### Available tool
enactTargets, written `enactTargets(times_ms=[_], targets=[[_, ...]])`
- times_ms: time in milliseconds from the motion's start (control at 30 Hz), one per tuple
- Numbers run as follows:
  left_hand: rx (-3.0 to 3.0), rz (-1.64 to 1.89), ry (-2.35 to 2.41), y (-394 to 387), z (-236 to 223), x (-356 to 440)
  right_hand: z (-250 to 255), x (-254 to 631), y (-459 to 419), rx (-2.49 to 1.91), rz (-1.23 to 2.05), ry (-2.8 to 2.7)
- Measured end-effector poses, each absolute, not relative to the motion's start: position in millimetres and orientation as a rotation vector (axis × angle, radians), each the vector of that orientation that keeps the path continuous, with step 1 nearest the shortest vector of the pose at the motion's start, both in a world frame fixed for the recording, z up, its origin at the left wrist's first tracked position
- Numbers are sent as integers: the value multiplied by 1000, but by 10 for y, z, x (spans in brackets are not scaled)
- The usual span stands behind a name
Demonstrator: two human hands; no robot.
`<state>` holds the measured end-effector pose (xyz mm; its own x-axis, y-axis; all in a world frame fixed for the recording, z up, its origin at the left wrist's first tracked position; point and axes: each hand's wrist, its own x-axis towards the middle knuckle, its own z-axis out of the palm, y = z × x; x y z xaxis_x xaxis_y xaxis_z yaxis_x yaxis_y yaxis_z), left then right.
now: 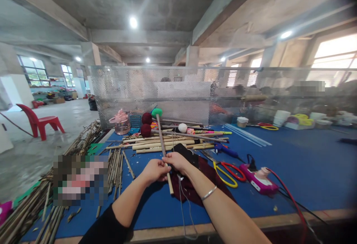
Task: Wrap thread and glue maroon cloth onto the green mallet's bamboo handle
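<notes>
A wooden stick (162,140) with a green ball (157,112) at its far end slants across the middle of the table. My left hand (155,170) is closed around its lower part, and my right hand (176,162) pinches it just beside the left. The stick's pale bare end sticks out below my fingers. Thin pale thread (182,199) hangs from near my right hand toward the table's front edge. Dark maroon cloth (208,173) lies beneath my right hand and forearm. My fingertips partly hide each other, so the exact grip point is unclear.
Several sticks (156,148) lie behind my hands, near dark red balls (146,130) and a white ball (182,128). Scissors (230,173), a blue-handled tool (227,150) and a magenta power strip (258,180) lie right. Twig bundles (114,169) lie left; a perforated metal screen (150,95) stands behind.
</notes>
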<state>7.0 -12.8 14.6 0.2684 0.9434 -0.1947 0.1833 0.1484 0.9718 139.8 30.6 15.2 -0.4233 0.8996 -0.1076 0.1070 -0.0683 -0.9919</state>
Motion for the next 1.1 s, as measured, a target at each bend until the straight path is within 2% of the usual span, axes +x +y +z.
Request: enactTargets(times_ms=[133, 400, 567, 833, 1000, 1100], targets=[[1217, 717, 951, -157, 229, 50, 187, 1467, 318, -1018, 1807, -1553], [1302, 843, 1215, -144, 170, 75, 110, 1390, 339, -1171, 1519, -1525], [1123, 757, 989, -172, 234, 77, 150, 1472, 366, -1040, 1795, -1498], [1322, 844, 1238, -125, 110, 76, 25, 1399, 380, -1018, 1633, -1571], [1139, 773, 1006, -150, 203, 53, 124, 1471, 366, -947, 1822, -1527], [1104, 733, 964, -159, 222, 48, 146, 1485, 347, -953, 1822, -1520]])
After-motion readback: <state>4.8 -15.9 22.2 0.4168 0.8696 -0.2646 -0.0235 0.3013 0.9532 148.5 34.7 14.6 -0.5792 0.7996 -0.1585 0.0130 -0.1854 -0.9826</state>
